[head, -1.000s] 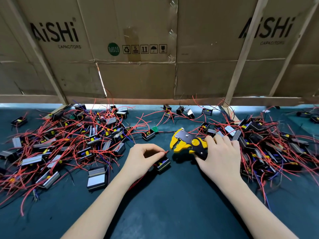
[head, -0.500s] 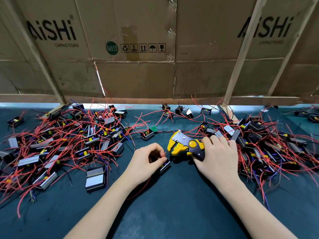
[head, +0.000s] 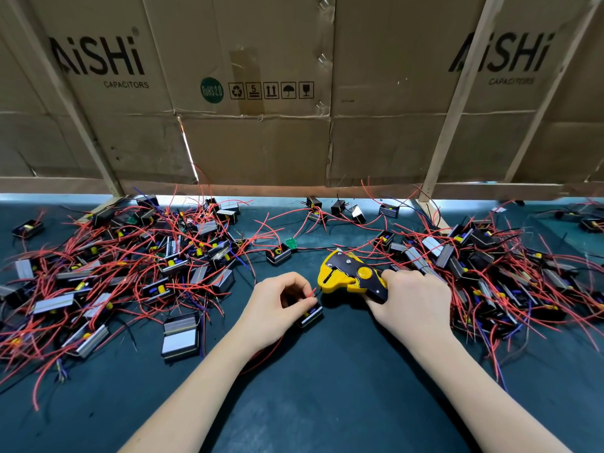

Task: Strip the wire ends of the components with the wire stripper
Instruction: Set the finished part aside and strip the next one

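Observation:
My right hand (head: 412, 304) grips the handles of a yellow and black wire stripper (head: 349, 275), whose jaws point left. My left hand (head: 277, 305) pinches a thin red wire (head: 311, 294) between thumb and forefinger, its tip at the stripper's jaws. That wire belongs to a small black component (head: 310, 316) lying on the dark mat just under my left fingers. Whether the jaws clamp the wire is too small to tell.
A big heap of black components with red wires (head: 130, 266) covers the mat on the left, another heap (head: 496, 273) lies on the right. A few loose components (head: 346, 209) sit at the back. Cardboard sheets (head: 261, 93) on wooden slats wall off the far edge.
The stripper has moved left and nearer to my left hand, closing the gap until the jaws meet the tip of the pinched red wire. My left hand stayed about where it was.

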`<control>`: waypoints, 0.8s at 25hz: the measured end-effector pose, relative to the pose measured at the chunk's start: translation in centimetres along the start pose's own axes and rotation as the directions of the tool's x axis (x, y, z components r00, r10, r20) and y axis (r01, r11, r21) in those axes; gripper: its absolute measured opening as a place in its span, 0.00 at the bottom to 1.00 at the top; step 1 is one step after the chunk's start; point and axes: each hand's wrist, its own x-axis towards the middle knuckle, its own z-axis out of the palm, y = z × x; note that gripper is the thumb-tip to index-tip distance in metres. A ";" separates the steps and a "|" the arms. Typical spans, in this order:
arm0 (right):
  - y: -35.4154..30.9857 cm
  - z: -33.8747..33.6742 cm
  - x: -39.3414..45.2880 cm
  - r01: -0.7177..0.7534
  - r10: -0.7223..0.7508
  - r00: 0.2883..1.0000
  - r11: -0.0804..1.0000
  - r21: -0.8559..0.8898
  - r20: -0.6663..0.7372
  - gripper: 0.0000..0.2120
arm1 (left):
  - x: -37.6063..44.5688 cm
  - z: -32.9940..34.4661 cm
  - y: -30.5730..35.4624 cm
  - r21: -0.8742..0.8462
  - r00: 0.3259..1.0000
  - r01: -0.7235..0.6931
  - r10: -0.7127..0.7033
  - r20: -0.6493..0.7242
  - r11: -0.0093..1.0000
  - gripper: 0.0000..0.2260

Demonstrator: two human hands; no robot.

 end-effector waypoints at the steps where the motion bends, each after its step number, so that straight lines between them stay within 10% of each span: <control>1: 0.0 -0.1 0.0 -0.016 0.016 1.000 1.000 -0.009 0.021 0.20 | 0.0 0.0 0.0 -0.011 1.000 0.002 -0.002 -0.003 1.000 0.05; 20: -0.2 0.9 0.1 0.061 -0.067 0.970 0.998 -0.031 -0.232 0.21 | 0.2 0.5 -0.2 -0.088 0.990 0.100 -0.108 -0.089 0.991 0.06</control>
